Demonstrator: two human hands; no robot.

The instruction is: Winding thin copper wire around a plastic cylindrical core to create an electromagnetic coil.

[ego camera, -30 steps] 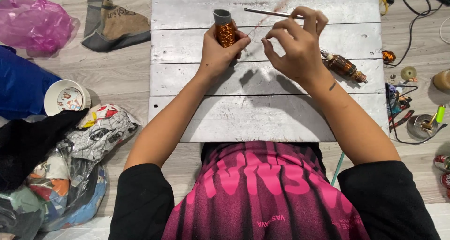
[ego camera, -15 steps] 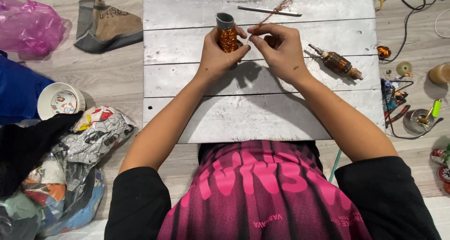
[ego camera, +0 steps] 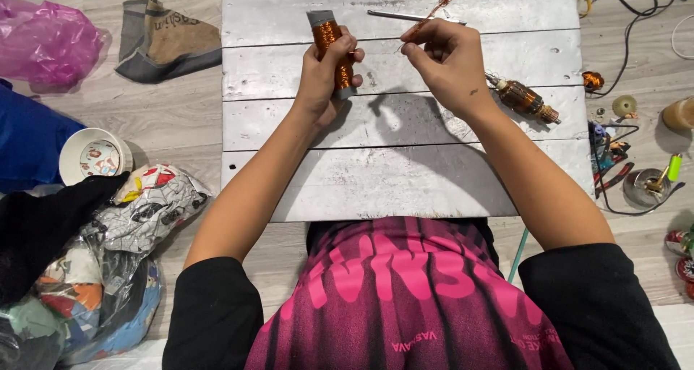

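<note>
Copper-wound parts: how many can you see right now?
3: a spool of copper wire held in the left hand, a motor armature on the board by the right wrist, and a small coil on the floor beyond. Others may be hidden.

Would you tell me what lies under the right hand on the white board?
Under the right hand, a copper-wound armature pokes out on the white board; its near end is hidden by the wrist.

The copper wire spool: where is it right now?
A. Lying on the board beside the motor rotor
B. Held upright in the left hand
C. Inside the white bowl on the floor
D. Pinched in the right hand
B: the left hand is wrapped around the spool, lifting it above the board.
</note>
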